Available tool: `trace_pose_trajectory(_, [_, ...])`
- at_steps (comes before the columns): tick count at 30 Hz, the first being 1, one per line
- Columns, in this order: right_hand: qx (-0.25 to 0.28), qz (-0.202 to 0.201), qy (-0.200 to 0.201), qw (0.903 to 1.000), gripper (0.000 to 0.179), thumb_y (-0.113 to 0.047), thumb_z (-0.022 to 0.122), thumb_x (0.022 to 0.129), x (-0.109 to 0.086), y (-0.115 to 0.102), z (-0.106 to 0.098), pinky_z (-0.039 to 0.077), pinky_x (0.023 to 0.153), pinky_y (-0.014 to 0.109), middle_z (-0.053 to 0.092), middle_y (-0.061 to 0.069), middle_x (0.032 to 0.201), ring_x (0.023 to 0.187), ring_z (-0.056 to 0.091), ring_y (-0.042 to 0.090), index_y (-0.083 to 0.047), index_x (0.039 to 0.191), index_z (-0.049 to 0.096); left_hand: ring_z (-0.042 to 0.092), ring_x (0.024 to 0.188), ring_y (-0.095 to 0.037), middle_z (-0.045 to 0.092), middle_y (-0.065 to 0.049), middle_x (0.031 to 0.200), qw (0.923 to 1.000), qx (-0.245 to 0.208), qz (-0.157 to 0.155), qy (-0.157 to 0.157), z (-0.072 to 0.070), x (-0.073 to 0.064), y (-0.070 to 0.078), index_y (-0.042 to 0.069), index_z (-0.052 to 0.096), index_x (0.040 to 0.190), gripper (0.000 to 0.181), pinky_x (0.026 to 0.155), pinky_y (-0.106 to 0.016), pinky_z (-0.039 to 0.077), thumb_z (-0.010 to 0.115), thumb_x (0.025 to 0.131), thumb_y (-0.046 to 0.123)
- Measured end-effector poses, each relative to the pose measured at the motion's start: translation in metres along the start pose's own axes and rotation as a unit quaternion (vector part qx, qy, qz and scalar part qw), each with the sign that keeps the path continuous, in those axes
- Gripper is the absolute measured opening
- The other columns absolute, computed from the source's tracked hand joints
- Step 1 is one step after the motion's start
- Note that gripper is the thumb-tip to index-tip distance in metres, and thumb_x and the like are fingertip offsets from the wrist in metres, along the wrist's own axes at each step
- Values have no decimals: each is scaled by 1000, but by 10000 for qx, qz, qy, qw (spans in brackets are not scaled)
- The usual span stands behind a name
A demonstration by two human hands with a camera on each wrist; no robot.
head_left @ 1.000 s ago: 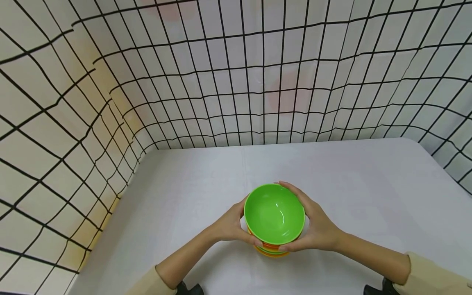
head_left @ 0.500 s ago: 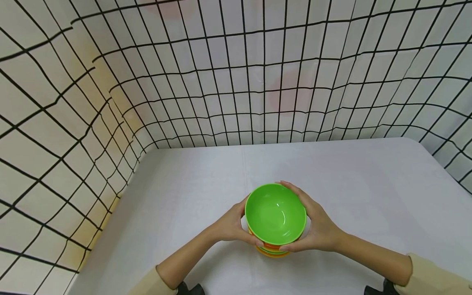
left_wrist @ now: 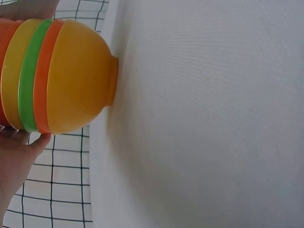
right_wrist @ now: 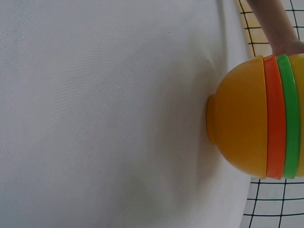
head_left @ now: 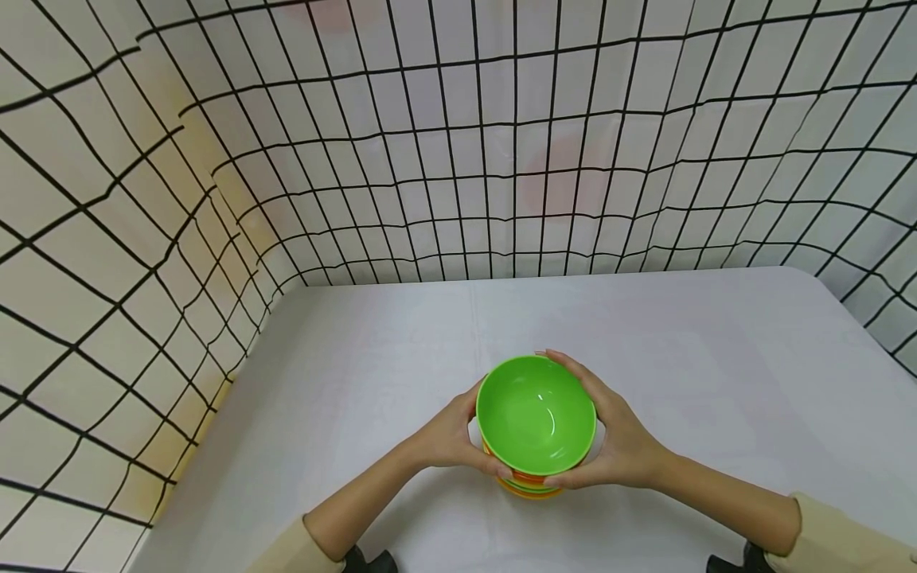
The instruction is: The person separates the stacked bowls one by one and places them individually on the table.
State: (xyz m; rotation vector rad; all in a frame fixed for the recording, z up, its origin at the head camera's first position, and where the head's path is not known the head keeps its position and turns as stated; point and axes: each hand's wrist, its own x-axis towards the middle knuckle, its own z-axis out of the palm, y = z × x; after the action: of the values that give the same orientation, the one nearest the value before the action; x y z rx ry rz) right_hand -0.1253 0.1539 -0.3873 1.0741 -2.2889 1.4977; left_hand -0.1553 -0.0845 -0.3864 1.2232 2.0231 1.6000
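Where the left hand [head_left: 454,434] and right hand [head_left: 619,442] grip the nested bowls [head_left: 536,414], fingers [left_wrist: 40,142] curved round them, stacking appears complete; release not yet done; bowls upright at the surface [head_left: 372,342], contact unconfirmed.

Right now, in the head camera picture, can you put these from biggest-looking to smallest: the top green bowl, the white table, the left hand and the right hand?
1. White table, biggest by far.
2. Green bowl.
3. Left hand and right hand: too alike to rank.
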Motion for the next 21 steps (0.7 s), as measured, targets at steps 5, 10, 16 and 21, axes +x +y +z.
trace_pose_trajectory(5, [31,29,18,10000,119,-30,91,50,0,0,0,33,103,19,38,10,142,126,41,15,-4,144,23,44,123,-17,45,-9,135,10000,-20,21,4,1,0,-18,12,27,143,105,104,-36,37,83,56,-7])
trace_pose_trajectory(10, [25,102,55,9999,119,-29,92,49,1,-2,-1,34,103,20,41,9,140,124,42,15,-6,144,23,44,124,-18,45,-7,136,9999,-78,111,21,2,0,-24,14,26,144,106,106,-36,36,83,56,-5])
trace_pose_trajectory(16, [37,57,72,10000,119,-29,92,49,3,-5,-3,35,101,20,41,9,139,123,43,15,-3,144,24,44,123,-17,46,-7,135,9999,-70,92,22,2,-1,-24,15,26,143,105,106,-36,35,83,57,-3])
trace_pose_trajectory(21, [159,-109,116,9997,119,-27,92,49,6,-7,-5,39,99,21,39,12,140,123,44,16,-2,143,24,44,123,-17,46,-6,135,9999,-97,81,13,1,-2,-25,16,25,144,103,106,-36,35,85,60,5])
